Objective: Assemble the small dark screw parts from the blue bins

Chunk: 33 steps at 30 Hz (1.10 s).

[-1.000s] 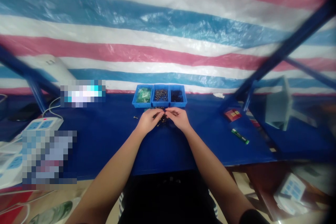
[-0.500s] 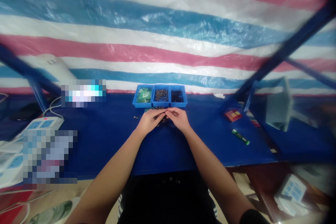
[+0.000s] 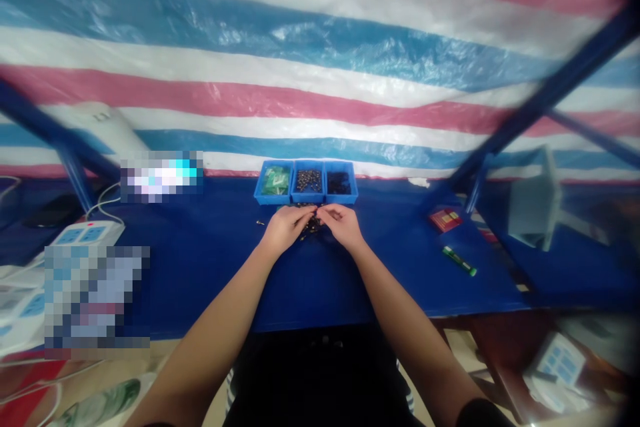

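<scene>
My left hand [image 3: 286, 228] and my right hand [image 3: 343, 223] meet fingertip to fingertip above a pile of small dark and brassy metal parts [image 3: 311, 227] on the blue table. Both hands are closed in a pinch; whatever lies between the fingertips is too small to make out. Just beyond them stand three joined blue bins. The left bin [image 3: 273, 199] has green pieces in it, the middle bin [image 3: 307, 199] small metal parts, the right bin [image 3: 342, 199] black parts. A single small metal part [image 3: 261, 223] lies left of my left hand.
On the right lie a red packet [image 3: 445, 219] and a green tube [image 3: 459, 261]. A white power strip [image 3: 107, 235] with cables occupies the left side of the blue table [image 3: 200, 247]. Blue slanted posts [image 3: 480, 153] flank the table before a striped sheet [image 3: 300, 90].
My fingertips have drawn slightly apart, and more of the metal pile shows between my hands. The view has shifted a little; the bins and other items stay in place.
</scene>
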Each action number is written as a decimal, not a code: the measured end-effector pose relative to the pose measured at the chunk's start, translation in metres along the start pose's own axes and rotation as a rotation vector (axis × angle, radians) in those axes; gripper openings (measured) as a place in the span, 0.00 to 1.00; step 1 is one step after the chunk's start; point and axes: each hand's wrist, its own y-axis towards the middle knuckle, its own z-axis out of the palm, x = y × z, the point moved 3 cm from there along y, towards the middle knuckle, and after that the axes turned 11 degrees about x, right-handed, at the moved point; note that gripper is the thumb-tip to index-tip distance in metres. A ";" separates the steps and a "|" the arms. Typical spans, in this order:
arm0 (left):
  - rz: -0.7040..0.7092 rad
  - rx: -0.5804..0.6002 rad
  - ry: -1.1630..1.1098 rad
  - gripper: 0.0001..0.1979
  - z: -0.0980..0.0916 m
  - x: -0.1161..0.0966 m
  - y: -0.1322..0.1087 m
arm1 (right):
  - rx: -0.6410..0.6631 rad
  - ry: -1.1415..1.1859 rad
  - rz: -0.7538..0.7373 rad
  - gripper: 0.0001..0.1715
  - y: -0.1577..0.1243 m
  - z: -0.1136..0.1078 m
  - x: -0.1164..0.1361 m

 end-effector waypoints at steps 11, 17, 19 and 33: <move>-0.052 -0.001 0.047 0.14 -0.001 0.000 0.001 | -0.057 0.028 0.028 0.18 0.001 -0.005 0.002; -0.069 0.033 0.053 0.12 -0.003 -0.003 0.002 | -0.188 0.162 0.046 0.18 0.004 -0.014 -0.003; -0.062 0.046 0.046 0.12 -0.003 -0.005 0.003 | -0.245 0.177 0.035 0.19 0.005 -0.020 -0.005; -0.073 0.043 0.038 0.12 -0.004 -0.006 0.003 | -0.172 -0.171 -0.005 0.17 0.005 -0.025 -0.004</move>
